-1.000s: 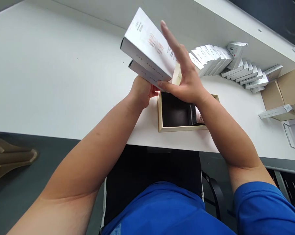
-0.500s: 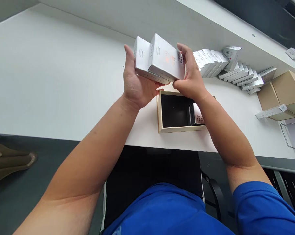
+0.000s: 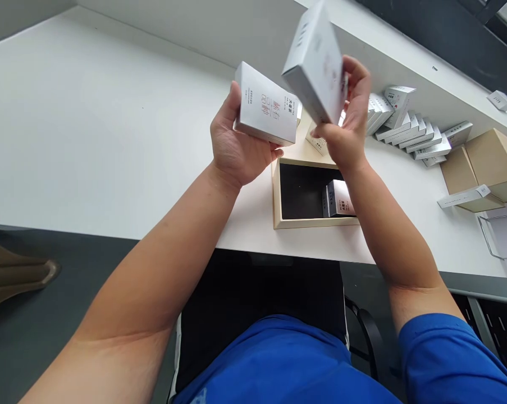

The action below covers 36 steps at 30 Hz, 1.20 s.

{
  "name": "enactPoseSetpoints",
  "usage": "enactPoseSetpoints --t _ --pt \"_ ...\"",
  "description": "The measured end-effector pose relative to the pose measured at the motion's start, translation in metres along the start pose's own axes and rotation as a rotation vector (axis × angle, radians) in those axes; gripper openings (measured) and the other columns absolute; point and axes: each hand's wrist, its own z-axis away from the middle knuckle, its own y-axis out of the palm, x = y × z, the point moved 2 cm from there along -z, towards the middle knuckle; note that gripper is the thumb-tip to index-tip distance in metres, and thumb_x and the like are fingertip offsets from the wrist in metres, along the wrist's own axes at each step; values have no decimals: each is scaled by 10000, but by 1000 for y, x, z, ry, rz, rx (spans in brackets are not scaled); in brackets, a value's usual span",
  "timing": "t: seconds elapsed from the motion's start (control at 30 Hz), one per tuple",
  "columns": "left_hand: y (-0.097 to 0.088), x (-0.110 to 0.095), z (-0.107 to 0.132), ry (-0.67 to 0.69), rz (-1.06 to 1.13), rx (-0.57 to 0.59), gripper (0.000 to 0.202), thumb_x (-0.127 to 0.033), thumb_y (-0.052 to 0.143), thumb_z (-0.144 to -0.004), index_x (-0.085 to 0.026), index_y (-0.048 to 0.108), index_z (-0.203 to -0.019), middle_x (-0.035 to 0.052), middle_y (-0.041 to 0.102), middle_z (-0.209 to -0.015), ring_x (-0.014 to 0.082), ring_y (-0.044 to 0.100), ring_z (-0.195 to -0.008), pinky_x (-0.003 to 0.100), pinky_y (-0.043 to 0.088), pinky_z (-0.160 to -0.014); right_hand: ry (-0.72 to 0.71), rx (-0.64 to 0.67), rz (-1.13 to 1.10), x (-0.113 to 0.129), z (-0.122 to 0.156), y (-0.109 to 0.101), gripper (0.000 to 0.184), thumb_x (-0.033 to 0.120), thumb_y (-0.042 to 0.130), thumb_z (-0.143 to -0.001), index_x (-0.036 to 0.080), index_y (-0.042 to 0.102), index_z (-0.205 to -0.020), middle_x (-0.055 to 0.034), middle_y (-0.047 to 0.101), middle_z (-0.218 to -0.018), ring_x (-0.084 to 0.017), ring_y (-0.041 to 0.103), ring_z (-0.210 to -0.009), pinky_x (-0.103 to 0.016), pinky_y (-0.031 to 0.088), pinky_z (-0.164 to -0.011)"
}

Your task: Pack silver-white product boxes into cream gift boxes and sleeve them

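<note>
Left hand (image 3: 236, 140) gripping 1 white printed box (image 3: 265, 105), thumb on its face; right hand (image 3: 346, 123) clenched around a 2nd white box (image 3: 314, 62), blurred, raised over the desk (image 3: 110, 123). Just below both, a cream tray (image 3: 275, 193) with black lining, 1 box (image 3: 339, 199) inside at its right end; rows of white boxes (image 3: 409, 134) and kraft cartons (image 3: 493, 160) toward the desk's far right corner.

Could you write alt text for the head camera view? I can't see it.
Two bare hands each grip a white rectangular carton: the left hand holds a white carton with red lettering, the right hand a blurred white carton. Below sits an open cream box with black lining, and more white cartons lie in rows on a white table.
</note>
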Motion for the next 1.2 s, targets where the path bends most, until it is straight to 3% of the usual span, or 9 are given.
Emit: enactPoseSetpoints --t 0.13,0.2,0.33,0.53,0.73,0.87,1.03,1.2 --pt "6 -1 2 10 -33 57 642 -780 354 -1011 -365 736 -1317 -34 672 -1553 450 371 -1644 640 503 -1245 -90 295 9 10 6 3 1071 179 681 -730 340 220 -1683 -97 448 -1678 -354 430 -1545 -576 492 -1173" --pt "9 -3 4 27 -87 62 625 -764 360 -1004 -389 727 -1343 -45 685 -1532 432 342 -1662 635 514 -1239 -80 347 13 14 9 2 1114 200 727 -699 372 235 -1684 -110 498 -1630 -397 449 -1518 -625 479 -1173" --pt "9 -4 5 46 -166 32 600 -738 389 -971 -411 730 -1341 -39 712 -1487 389 263 -1701 607 526 -1240 -69 383 27 20 11 -2 1149 318 825 -691 411 240 -1675 -131 569 -1523 -464 472 -1458 -690 448 -1168" --pt "10 0 3 109 -121 126 536 -687 457 -978 -379 742 -1313 1 758 -1405 371 254 -1707 593 467 -1306 -94 365 -25 25 13 -3 1036 440 856 -747 369 299 -1617 -138 557 -1485 -428 502 -1394 -627 465 -1170" --pt "0 -1 1 58 -206 108 596 -747 657 -827 -365 746 -1276 37 771 -1360 432 308 -1675 657 486 -1268 -132 334 -75 21 12 2 1015 509 889 -734 348 327 -1563 -141 526 -1480 -410 523 -1335 -597 481 -1156" --pt "-12 0 -1 -41 -205 132 679 -658 800 -741 -259 718 -1284 121 752 -1326 499 333 -1648 683 488 -1263 -109 356 -67 23 13 -1 1014 548 891 -740 361 325 -1560 -137 515 -1496 -407 494 -1368 -591 484 -1166" --pt "-13 3 2 -133 -164 13 690 -786 565 -931 -323 668 -1432 86 736 -1386 476 373 -1634 671 496 -1264 -85 431 -14 30 14 -10 1000 533 857 -783 349 288 -1585 -144 479 -1550 -405 477 -1411 -566 489 -1176" --pt "-6 3 1 -105 -110 -1 965 -973 250 -909 -318 672 -1479 99 756 -1384 491 414 -1609 694 435 -1295 -69 418 -29 24 13 -8 1024 486 875 -774 337 279 -1593 -137 529 -1489 -402 526 -1372 -564 504 -1144"
